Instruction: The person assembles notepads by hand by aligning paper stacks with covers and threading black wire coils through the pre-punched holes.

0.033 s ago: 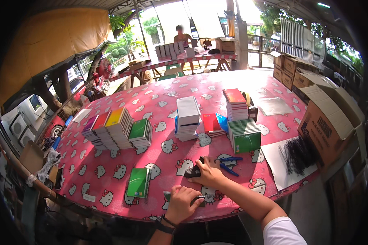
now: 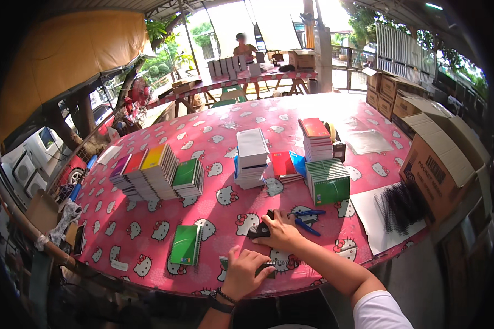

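Observation:
My left hand [image 2: 247, 272], with a dark wristband, is curled over a small green notebook [image 2: 224, 264] at the table's near edge; most of its cover is hidden under the fingers. A black wire coil [image 2: 282, 263] shows beside it. Further in, my right hand [image 2: 282, 230] grips a black hand-sized object [image 2: 259, 231] resting on the table; its kind is unclear. Blue-handled pliers [image 2: 308, 223] lie just right of that hand. Left of my hands, another green spiral notebook [image 2: 185, 245] lies flat.
Notebook stacks in purple, red and yellow [image 2: 142, 170], green [image 2: 187, 178], white [image 2: 252, 156] and red [image 2: 315, 137] stand across the pink table [image 2: 101, 219]. Black coils [image 2: 403, 208] lie on a white sheet by an open carton [image 2: 442, 164]. A person [image 2: 245, 48] sits at a far table.
The fingers of my left hand have shifted very slightly over the notebook. My right hand and the things on the table look the same.

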Demonstrator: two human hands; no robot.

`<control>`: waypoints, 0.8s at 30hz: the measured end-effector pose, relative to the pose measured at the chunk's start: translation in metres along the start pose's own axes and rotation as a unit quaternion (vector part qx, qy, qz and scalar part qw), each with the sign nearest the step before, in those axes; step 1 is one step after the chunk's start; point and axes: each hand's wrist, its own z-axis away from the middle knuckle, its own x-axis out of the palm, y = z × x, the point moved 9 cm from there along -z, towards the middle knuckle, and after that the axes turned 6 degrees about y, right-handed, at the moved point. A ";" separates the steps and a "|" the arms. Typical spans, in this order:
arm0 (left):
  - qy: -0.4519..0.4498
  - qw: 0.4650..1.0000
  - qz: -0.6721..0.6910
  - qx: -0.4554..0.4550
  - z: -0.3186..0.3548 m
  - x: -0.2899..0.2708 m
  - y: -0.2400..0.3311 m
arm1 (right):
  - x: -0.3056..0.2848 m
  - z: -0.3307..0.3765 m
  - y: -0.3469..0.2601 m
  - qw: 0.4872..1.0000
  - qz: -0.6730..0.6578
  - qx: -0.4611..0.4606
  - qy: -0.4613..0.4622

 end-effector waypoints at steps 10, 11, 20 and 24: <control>0.020 0.998 -0.033 -0.046 0.015 -0.001 -0.016 | 0.006 0.080 0.020 0.758 -0.551 -0.049 -0.347; 0.025 0.998 -0.032 -0.045 0.013 0.001 -0.014 | 0.004 0.081 0.023 0.783 -0.520 -0.017 -0.340; 0.044 0.990 -0.096 -0.098 0.017 -0.010 -0.017 | 0.003 0.052 0.003 0.873 -0.376 -0.047 -0.307; 0.036 0.986 -0.113 -0.113 0.024 -0.008 -0.023 | -0.013 0.046 -0.012 0.727 -0.610 -0.114 -0.293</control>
